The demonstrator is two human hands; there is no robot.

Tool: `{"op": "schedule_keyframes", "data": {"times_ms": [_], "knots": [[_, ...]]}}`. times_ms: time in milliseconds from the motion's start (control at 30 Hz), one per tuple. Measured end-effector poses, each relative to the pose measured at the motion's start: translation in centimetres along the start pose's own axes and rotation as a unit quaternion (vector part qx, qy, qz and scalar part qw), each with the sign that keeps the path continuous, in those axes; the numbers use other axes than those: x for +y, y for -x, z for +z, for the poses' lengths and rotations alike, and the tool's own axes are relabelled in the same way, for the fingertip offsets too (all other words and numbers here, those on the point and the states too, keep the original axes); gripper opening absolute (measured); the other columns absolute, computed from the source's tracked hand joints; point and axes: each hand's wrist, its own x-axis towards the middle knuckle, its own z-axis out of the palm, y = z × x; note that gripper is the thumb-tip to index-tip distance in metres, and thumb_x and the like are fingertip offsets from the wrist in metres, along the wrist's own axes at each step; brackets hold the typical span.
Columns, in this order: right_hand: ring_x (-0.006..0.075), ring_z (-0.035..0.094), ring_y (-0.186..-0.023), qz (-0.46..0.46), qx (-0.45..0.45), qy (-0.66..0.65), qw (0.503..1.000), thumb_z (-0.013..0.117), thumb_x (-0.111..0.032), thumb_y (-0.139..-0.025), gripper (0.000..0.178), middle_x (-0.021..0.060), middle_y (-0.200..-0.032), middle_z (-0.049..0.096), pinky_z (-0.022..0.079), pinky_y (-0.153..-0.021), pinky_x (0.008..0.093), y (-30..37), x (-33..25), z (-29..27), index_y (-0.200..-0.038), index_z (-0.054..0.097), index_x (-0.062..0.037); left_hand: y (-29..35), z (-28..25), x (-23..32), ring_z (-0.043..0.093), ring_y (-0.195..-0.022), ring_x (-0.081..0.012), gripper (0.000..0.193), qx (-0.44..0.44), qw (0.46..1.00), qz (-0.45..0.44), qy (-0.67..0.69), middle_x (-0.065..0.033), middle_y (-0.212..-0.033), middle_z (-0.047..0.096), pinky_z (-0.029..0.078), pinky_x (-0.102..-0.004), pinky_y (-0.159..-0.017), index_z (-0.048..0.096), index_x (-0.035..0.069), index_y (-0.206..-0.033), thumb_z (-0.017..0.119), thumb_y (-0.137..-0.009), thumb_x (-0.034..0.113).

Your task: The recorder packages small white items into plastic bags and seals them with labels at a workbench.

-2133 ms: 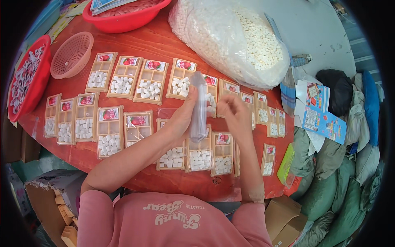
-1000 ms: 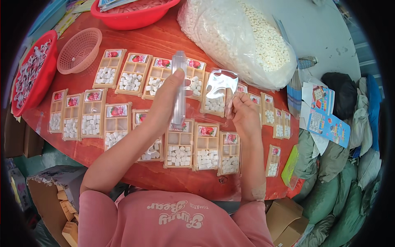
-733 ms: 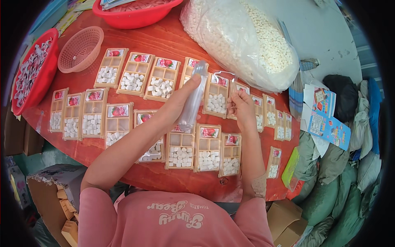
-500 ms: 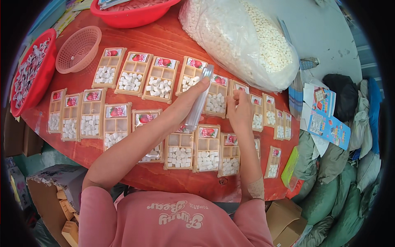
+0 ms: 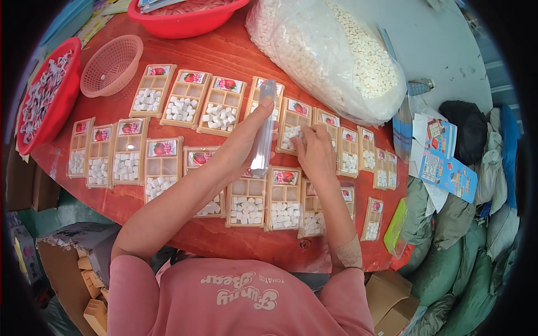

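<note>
My left hand (image 5: 250, 124) is closed round a stack of long clear plastic lids (image 5: 265, 115), held upright above the middle of the table. To its right, the bent fingers of my right hand (image 5: 318, 155) are spread over the lower right part of a beige compartment tray (image 5: 288, 115), by its small white cubes (image 5: 291, 136). Nothing is visibly gripped there. That tray has a strawberry-printed packet (image 5: 298, 107) in its top compartment. Similar filled trays stand in two curved rows on both sides, such as one tray (image 5: 230, 96) left of the lids. My left forearm partly hides the nearer row.
A big clear bag of white cubes (image 5: 336, 61) lies at the back. Red basins (image 5: 188, 25) and a pink basket (image 5: 111, 67) stand at the far left and back. Printed sheets (image 5: 443, 157) and sacks (image 5: 448, 257) are at the right. Cardboard boxes (image 5: 73, 246) sit below the table's edge.
The left hand has shifted slightly left with the lids, which now stand more upright. The right hand has moved left and down, from the neighbouring tray onto this one, its fingers spreading.
</note>
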Motion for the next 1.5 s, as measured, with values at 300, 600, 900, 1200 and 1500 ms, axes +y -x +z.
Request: {"op": "schedule_keyframes", "data": {"times_ms": [300,600,900,1200,1500], "knots": [[0.0079,0.057,-0.06,0.157,-0.197,-0.631,0.734,0.067,-0.012,-0.082,0.014,0.0042,-0.071,0.061,0.047,-0.054,0.0199,1.5,-6.0,-4.2,-0.088,0.06,-0.0005,1.9,0.5,-1.6,0.053,-0.063,-0.0097,0.062,-0.062,0.993,-0.03,0.1,-0.0031,-0.077,0.056,0.043,-0.0248,-0.051,0.054,0.006,-0.103,0.036,-0.088,0.063],[0.0124,0.062,-0.058,0.22,-0.229,-0.784,0.534,0.064,-0.009,-0.084,0.014,0.0072,-0.074,0.063,0.052,-0.05,0.0203,0.8,-6.8,-2.9,-0.092,0.06,0.0016,2.0,-0.8,-1.3,0.046,-0.051,-0.0053,0.071,-0.131,0.985,-0.017,0.11,0.0028,-0.06,0.049,0.039,-0.0207,-0.047,0.056,0.005,-0.102,0.031,-0.085,0.069],[0.0056,0.053,-0.057,0.143,-0.099,-0.586,0.791,0.056,-0.009,-0.087,0.013,0.0017,-0.075,0.059,0.043,-0.05,0.0176,-1.2,-10.1,-3.9,-0.095,0.06,0.0,0.4,-2.3,-0.1,0.055,-0.078,-0.0136,0.075,-0.08,0.965,0.221,-0.116,-0.0085,-0.088,0.057,0.045,-0.0274,-0.066,0.043,-0.006,-0.121,0.039,-0.088,0.062],[0.0094,0.053,-0.057,0.224,-0.135,-0.702,0.662,0.053,-0.01,-0.087,0.013,0.0042,-0.069,0.058,0.04,-0.048,0.0199,-6.8,-2.9,-0.6,-0.078,0.056,-0.0016,-0.1,-6.1,4.5,0.053,-0.097,-0.0189,0.074,0.086,0.985,0.145,-0.044,-0.0104,-0.116,0.052,0.047,-0.0347,-0.076,0.036,0.006,-0.132,0.049,-0.082,0.06],[0.0144,0.057,-0.059,0.246,-0.177,-0.435,0.848,0.055,-0.013,-0.085,0.015,0.0061,-0.066,0.058,0.044,-0.051,0.0245,-8.7,-0.9,2.1,-0.082,0.059,0.0009,-2.4,-4.7,4.2,0.055,-0.076,-0.0133,0.066,-0.012,0.995,0.036,-0.096,-0.0064,-0.086,0.054,0.049,-0.0286,-0.064,0.055,0.005,-0.106,0.049,-0.08,0.066]]}}
